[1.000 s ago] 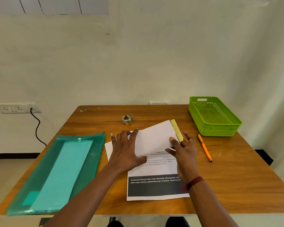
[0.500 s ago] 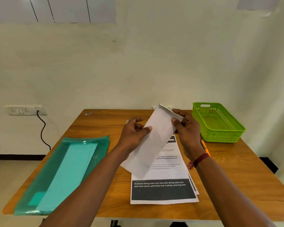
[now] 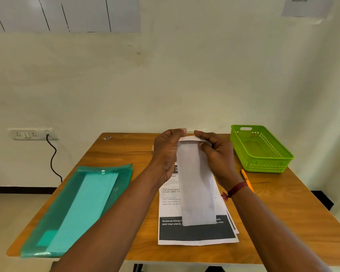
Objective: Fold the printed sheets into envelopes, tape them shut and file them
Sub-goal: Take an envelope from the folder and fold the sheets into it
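A long white envelope point(image 3: 197, 183) hangs upright above the table, its flap end at the top. My left hand point(image 3: 166, 152) and my right hand point(image 3: 217, 154) both pinch that top end, thumbs towards me. Under it lies a stack of printed sheets point(image 3: 194, 232) with a dark band near the front edge. A green translucent file folder point(image 3: 82, 207) with a snap button lies at the table's left. The tape roll is hidden behind my left hand.
A green plastic basket point(image 3: 260, 149) stands at the back right of the wooden table point(image 3: 283, 222). An orange pen point(image 3: 246, 179) lies beside my right wrist. A wall socket with a black cable point(image 3: 52, 160) is on the left wall.
The envelope was lifted off the printed sheets and turned from slanted to upright. Both hands shifted to its top end.
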Tool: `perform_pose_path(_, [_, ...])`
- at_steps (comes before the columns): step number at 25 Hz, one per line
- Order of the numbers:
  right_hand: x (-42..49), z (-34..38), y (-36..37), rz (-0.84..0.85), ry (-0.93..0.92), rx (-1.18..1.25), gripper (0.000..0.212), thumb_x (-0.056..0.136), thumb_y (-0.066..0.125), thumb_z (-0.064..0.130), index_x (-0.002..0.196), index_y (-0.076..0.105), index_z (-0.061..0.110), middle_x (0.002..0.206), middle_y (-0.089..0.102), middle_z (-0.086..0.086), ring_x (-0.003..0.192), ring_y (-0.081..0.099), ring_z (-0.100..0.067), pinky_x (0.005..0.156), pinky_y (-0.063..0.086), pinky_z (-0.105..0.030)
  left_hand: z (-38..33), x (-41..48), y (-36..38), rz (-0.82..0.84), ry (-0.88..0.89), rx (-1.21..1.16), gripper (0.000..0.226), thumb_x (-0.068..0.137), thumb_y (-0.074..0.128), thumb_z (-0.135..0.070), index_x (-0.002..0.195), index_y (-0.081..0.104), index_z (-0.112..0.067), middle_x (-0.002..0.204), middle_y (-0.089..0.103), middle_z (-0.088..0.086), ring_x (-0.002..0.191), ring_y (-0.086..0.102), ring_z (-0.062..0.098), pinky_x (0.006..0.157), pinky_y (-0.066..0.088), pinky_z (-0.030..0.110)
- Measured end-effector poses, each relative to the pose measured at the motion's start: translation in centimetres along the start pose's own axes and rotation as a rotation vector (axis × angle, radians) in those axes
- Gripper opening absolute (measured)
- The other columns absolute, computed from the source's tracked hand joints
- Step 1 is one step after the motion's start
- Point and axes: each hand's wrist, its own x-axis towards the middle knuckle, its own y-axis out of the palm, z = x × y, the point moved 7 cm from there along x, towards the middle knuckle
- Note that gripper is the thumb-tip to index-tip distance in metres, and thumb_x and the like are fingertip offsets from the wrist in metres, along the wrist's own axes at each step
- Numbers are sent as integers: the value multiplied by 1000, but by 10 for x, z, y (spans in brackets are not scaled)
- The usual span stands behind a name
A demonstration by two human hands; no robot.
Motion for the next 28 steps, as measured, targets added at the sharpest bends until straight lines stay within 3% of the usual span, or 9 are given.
perform_pose_path(3, [-3, 5, 1, -14, -65, -29, 45, 87, 55, -11, 112, 69, 24, 109, 68, 18, 106, 62, 4, 86, 47, -10, 3, -1, -3, -91, 35, 60, 16, 83, 78, -21, 94, 73, -11, 93, 74, 10, 78, 69, 18, 67, 58, 31])
perform_pose_path(6, [-2, 3, -1, -49, -59, 14, 45, 87, 56, -11, 106, 71, 28, 105, 69, 22, 105, 64, 1, 86, 50, -13, 9, -4, -6, -63, -3, 72, 15, 83, 77, -22, 91, 74, -10, 92, 75, 12, 76, 71, 20, 64, 57, 31])
perform_pose_path(9, [-1, -6, -6, -113, -1, 113, 39, 85, 61, -10, 93, 73, 26, 98, 74, 12, 98, 68, -9, 85, 55, -25, 9, -6, -9, -46, -20, 57, 16, 85, 76, -20, 92, 74, -7, 89, 76, 10, 74, 71, 19, 62, 56, 30])
perform_pose_path(12, [-2, -13, -9, -146, 39, 188, 29, 83, 67, -6, 85, 72, 22, 88, 74, 7, 86, 68, -9, 76, 54, -23, 5, -5, -13, -91, 12, 101, 13, 85, 75, -21, 90, 74, -10, 88, 76, 7, 72, 71, 17, 65, 60, 34])
perform_pose_path(15, [-4, -15, -11, -129, 60, 239, 22, 83, 69, 2, 82, 72, 23, 82, 72, 6, 78, 65, -9, 70, 54, -23, 3, -5, -17, -115, 39, 134, 10, 87, 74, -21, 89, 74, -11, 87, 76, 6, 71, 70, 16, 70, 59, 37])
perform_pose_path(19, [-7, -15, -13, -167, 111, 205, 7, 81, 77, 23, 77, 72, 22, 77, 71, -1, 73, 65, -15, 68, 57, -35, 2, -7, -17, -120, 81, 181, 10, 87, 73, -21, 88, 74, -12, 86, 76, 6, 75, 71, 19, 71, 60, 39])
perform_pose_path(22, [-6, -11, -15, -260, 134, 130, 25, 70, 86, 31, 70, 63, 21, 65, 63, 5, 62, 56, -10, 59, 51, -29, -1, -9, -13, -109, 129, 222, 9, 87, 74, -21, 87, 74, -12, 85, 75, 6, 79, 72, 24, 71, 60, 38])
perform_pose_path(25, [-5, -11, -12, -280, 155, 145, 30, 74, 85, 24, 82, 56, 23, 56, 53, 10, 55, 46, -8, 55, 45, -25, -4, -9, -12, -96, 170, 249, 7, 88, 73, -19, 86, 74, -13, 84, 75, 5, 80, 72, 25, 71, 61, 37])
perform_pose_path(28, [-4, -11, -9, -202, 183, 225, 21, 86, 74, 18, 104, 63, 23, 62, 65, 2, 65, 58, -7, 66, 51, -23, -6, -11, -16, -101, 184, 243, 3, 87, 73, -18, 84, 74, -17, 83, 76, 1, 76, 71, 17, 71, 61, 34])
